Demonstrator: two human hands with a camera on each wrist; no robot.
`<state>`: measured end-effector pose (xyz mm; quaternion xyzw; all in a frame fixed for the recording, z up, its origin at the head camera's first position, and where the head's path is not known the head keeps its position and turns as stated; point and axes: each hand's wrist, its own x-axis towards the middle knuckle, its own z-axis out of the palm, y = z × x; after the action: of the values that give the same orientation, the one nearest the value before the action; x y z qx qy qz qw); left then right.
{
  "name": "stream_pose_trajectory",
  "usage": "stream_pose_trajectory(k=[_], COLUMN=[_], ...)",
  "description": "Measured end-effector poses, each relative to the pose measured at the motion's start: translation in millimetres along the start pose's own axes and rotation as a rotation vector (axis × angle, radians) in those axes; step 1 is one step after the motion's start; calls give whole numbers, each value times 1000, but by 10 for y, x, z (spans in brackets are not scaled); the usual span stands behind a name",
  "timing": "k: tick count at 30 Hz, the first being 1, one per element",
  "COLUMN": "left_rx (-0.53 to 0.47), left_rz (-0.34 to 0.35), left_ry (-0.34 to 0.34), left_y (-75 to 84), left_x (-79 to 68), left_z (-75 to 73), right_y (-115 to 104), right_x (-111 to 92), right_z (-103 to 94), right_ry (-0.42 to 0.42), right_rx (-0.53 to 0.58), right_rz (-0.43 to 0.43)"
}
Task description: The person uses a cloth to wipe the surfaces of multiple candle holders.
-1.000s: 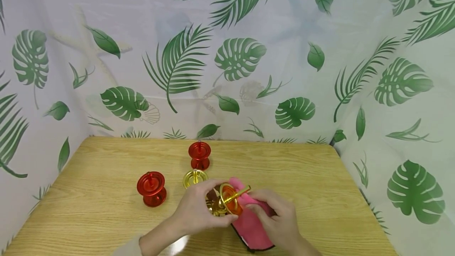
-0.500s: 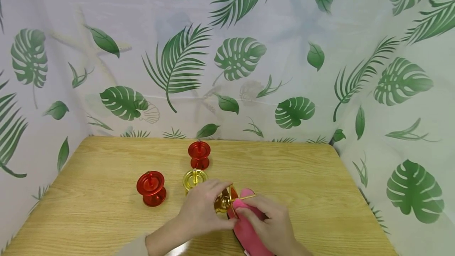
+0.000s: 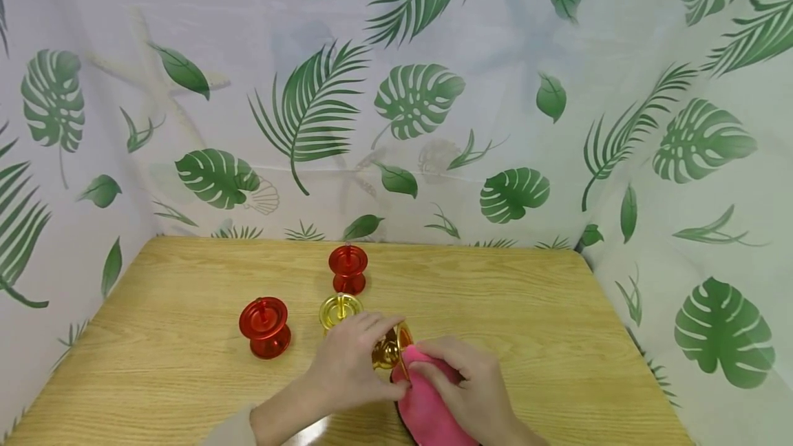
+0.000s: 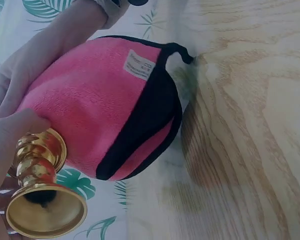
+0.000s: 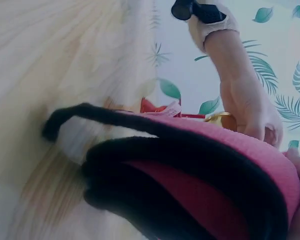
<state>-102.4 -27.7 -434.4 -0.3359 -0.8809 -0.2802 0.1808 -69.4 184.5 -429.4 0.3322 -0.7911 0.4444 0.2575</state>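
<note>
In the head view my left hand (image 3: pixel 347 363) grips a shiny gold candle holder (image 3: pixel 385 354), tipped on its side with its dish facing right. My right hand (image 3: pixel 471 380) pinches a pink cloth (image 3: pixel 427 405) and presses it against the dish, covering the spike. Seen from the left wrist, the candle holder (image 4: pixel 37 172) shows its hollow base, and the cloth (image 4: pixel 85 95) hangs with a black border and a small white label. From the right wrist, the cloth's black-edged folds (image 5: pixel 190 150) hide most of the candle holder.
A red candle holder (image 3: pixel 263 327) stands on the wooden table (image 3: pixel 514 308) to the left, and another red one (image 3: pixel 348 268) further back. Just behind my left hand is an upright gold candle holder (image 3: pixel 340 310), partly hidden. Leaf-printed curtain (image 3: pixel 409 102) surrounds the table.
The gold candle holder has turned so its dish faces my right hand. My right hand has brought the cloth over the spike, which was bare a second ago. The standing candle holders have not moved.
</note>
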Motion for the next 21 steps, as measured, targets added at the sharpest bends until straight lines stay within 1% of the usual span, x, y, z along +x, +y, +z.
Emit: stream_pose_trajectory(k=[2, 4, 6, 11, 15, 18, 21], left_rx=[-53, -99, -128, -131, -145, -157, -165], left_rz=[-51, -88, -109, -118, -137, -169, -197], left_ry=[-22, -30, -28, -15, -22, -28, -37], left_y=[1, 8, 17, 34, 25, 18, 11], left_x=[1, 2, -1, -10, -12, -20, -28], left_z=[-14, -20, -17, 12, 1, -23, -41], right_y=[22, 40, 54, 75, 110, 144, 171], right_x=[-14, -28, -42, -66, -45, -12, 15], right_z=[-22, -40, -50, -82, -149, -216, -279], right_ry=[-10, -6, 15, 77, 128, 171, 192], right_rx=[-30, -67, -104, -196, -276, -301, -301], right_rz=[-43, -82, -116, -140, -173, -189, -184])
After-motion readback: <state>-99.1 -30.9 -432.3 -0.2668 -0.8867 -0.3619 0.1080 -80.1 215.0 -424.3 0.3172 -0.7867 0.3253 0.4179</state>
